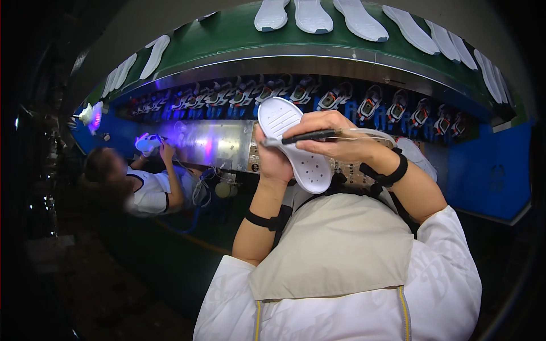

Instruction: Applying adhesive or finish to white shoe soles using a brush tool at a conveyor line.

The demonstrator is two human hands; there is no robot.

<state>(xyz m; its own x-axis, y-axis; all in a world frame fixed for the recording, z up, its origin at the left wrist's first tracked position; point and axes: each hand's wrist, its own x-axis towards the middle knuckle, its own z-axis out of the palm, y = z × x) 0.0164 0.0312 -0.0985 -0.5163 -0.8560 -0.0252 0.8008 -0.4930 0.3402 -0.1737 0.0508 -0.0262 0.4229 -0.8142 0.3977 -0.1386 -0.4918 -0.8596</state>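
A white shoe sole (311,170) is in front of my body, its inner face up, with ridges at the far end and small holes at the near end. My left hand (275,163) grips it by its left edge, fingers hidden underneath. In my right hand (335,139) is a black-handled brush (311,136) with a pale tube running back from it over the wrist. The brush's tip lies at the sole's left edge, by my left thumb; whether it touches the surface I cannot tell.
Several white soles (313,17) lie on a green belt (227,35) at the back. Below it stands a row of shoe uppers (369,105). More white soles (418,156) lie beside my right forearm. At left, a co-worker (153,187) handles a sole near a purple-lit lamp (91,117).
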